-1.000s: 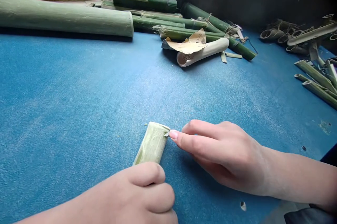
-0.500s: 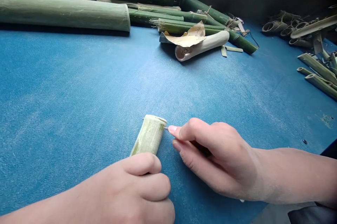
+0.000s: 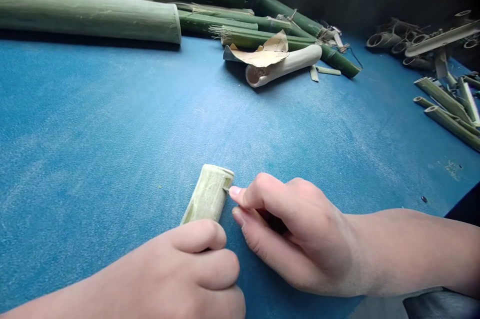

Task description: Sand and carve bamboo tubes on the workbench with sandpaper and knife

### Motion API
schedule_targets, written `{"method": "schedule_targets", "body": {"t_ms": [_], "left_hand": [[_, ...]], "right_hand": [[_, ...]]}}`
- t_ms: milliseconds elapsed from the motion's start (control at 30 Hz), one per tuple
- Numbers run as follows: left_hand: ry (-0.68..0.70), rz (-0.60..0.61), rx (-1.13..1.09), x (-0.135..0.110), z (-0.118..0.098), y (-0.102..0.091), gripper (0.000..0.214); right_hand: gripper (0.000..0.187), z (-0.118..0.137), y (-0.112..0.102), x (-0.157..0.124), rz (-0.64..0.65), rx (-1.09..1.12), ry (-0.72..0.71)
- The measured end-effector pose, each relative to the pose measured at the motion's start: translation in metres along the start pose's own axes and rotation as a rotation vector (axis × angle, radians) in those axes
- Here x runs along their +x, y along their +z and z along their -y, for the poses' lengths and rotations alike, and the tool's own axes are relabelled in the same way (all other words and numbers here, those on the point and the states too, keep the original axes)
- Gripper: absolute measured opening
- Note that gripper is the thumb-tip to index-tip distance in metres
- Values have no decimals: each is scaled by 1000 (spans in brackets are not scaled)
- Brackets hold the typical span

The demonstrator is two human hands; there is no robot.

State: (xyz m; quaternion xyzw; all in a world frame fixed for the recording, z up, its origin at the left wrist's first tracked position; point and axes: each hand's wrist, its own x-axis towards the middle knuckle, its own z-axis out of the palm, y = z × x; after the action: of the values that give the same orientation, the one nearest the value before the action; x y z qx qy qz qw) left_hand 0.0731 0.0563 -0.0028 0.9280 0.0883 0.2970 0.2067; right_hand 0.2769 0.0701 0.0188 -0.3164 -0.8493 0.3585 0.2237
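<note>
One short bamboo tube (image 3: 206,193) projects forward from the left hand (image 3: 202,271), which is closed firmly around its near portion; the cut end points away from the knuckles. The right hand (image 3: 303,234) is positioned just to the right of that end, its fingers partly curled about a thin blade (image 3: 226,190). Only the blade tip shows beyond the index fingertip; it appears to meet the tube wall just below the rim.

Step in hand, judged from posture: scoring or shaving the outer wall. The next move calls for a rigid left-hand hold, light blade pressure and a fingertip kept behind the edge.

The tube is cylindrical, pale green and faintly streaked, with an opening along its left side. Beneath both hands, the bench (image 3: 112,134) has a blue, finely grained surface. Beyond them lies a smooth, whitish hollow bamboo piece (image 3: 290,65), partly covered by a creased tan sheet (image 3: 268,54). Forward of the left hand is a thick, pale-green bamboo stem (image 3: 90,14).
</note>
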Motion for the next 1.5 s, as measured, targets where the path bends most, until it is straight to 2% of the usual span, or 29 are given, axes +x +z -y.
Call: {"method": "schedule_targets", "body": {"t_ms": [133,333,500,667,767,900,1067,1233,1500], "left_hand": [[7,-22,-23,0,-2,0,41],[-15,-20,-20,0,-2,-1,36],[4,-25,-22,1,-4,-1,37],[-56,-52,28,1,-6,2,39],[17,-45,-19,1,-4,2,37],[-15,-14,-7,0,-3,-1,34],[-19,-35,18,1,-6,-1,38],[-20,-5,17,0,-5,-1,38],[-4,-20,-12,-1,-3,2,37]], "right_hand": [[20,-1,-1,4,0,3,32],[17,-7,0,8,-122,50,-13],[19,-8,1,5,-103,106,-56],[16,-10,5,4,-123,65,-91],[15,-8,4,5,-122,35,-54],[17,-6,1,8,-96,66,32],[18,-9,2,6,-156,112,10],[19,-10,1,5,-100,86,-74],[15,-8,4,3,-59,-22,-26]]}}
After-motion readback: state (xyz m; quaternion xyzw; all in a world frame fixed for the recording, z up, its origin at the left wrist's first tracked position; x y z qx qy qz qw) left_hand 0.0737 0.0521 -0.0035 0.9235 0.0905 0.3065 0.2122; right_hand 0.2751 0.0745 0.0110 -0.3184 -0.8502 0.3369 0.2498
